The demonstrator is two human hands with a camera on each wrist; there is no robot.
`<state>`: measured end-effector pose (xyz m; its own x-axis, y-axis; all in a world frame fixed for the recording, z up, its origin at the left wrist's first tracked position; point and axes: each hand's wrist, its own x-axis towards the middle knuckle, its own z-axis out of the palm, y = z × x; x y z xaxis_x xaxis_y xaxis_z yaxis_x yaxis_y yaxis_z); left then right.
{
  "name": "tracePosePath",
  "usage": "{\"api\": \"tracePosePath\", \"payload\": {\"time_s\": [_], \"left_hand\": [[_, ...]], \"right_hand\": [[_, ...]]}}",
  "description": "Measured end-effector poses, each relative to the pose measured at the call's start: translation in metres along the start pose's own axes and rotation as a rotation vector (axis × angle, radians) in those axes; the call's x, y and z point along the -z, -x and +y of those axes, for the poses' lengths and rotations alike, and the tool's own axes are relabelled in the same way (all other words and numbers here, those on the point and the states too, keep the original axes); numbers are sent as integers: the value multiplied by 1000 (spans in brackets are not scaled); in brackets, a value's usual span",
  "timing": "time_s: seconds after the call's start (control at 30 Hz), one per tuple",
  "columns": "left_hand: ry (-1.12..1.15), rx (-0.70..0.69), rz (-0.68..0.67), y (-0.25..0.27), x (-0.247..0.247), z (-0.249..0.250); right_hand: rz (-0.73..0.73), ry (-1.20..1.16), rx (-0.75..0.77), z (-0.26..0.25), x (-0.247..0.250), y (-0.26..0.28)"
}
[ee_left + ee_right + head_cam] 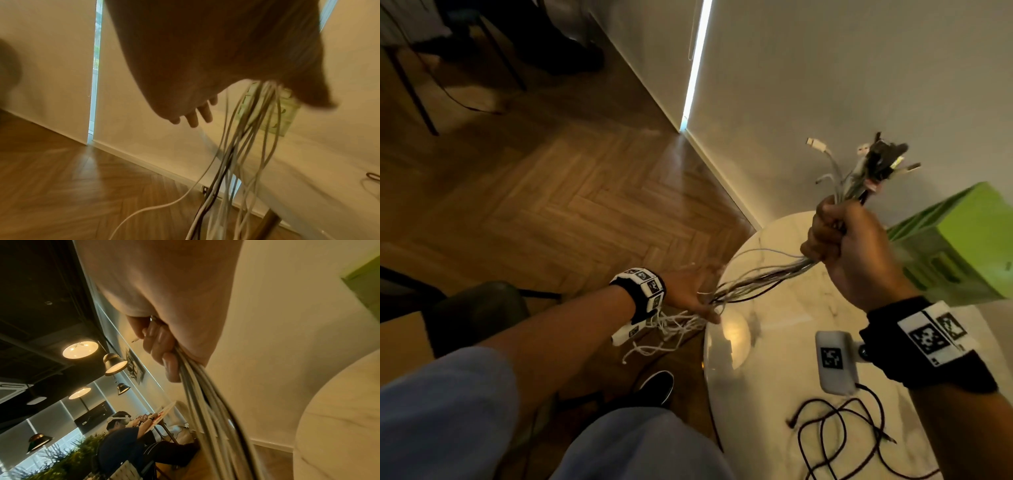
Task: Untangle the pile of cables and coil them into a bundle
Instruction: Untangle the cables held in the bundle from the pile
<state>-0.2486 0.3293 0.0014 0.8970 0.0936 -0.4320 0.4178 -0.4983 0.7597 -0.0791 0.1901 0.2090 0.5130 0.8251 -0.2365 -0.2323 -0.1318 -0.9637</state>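
My right hand (839,240) is raised over the round marble table (774,342) and grips a bundle of white, grey and dark cables (767,277) in its fist. Their connector ends (876,161) fan out above the fist. The right wrist view shows the fingers (162,345) curled round the cables (205,394). The strands run down-left past the table edge to my left hand (698,298). They pass between its thumb and palm, and its fingers (195,118) stay straight beside the cables (252,129). Loose white ends (671,329) dangle under the left wrist. A separate dark cable (835,435) lies looped on the table.
A green box (962,246) stands at the table's far right, against the wall. A dark stool (479,308) is on the wooden floor to my left, with my shoe (657,383) beside the table edge. Another person (123,434) sits at a distant table.
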Motion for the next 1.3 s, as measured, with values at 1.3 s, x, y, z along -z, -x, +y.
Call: {"api": "tracePosePath", "payload": {"time_s": [1.3], "left_hand": [[551, -115, -94, -48, -47, 252]], "right_hand": [[167, 621, -136, 168, 81, 90]]}}
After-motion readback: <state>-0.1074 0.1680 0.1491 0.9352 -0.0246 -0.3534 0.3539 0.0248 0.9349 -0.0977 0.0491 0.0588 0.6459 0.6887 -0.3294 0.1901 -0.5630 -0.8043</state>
